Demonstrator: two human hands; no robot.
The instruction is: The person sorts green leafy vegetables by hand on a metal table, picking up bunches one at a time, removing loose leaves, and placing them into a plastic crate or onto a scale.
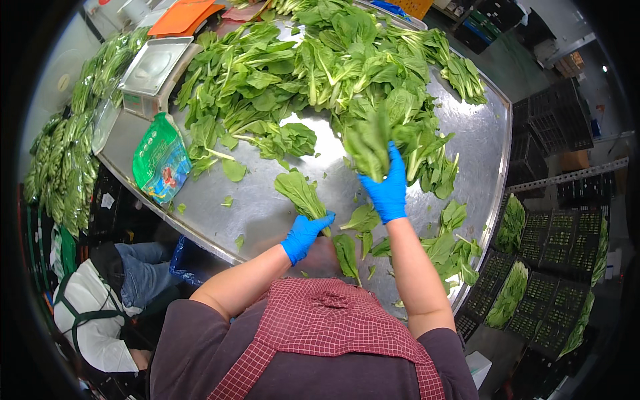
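My left hand (306,237), in a blue glove, grips the stem end of a small bunch of leafy greens (301,195) just above the steel table (260,210). Farther forward and to the right, my right hand (387,187), also gloved in blue, is closed around the base of another bunch of greens (369,145), its leaves blurred and pointing away from me. Beyond both hands a large heap of leafy greens (345,65) covers the far part of the table. Loose leaves (346,255) lie between my forearms, and more greens (450,250) lie to the right of my right forearm.
A weighing scale (155,67), a green plastic bag (161,157) and orange sheets (185,17) sit along the left side. Bagged greens (70,170) are piled beyond the left edge. A person (97,320) is at lower left. Black crates (545,240) with greens stand right of the table.
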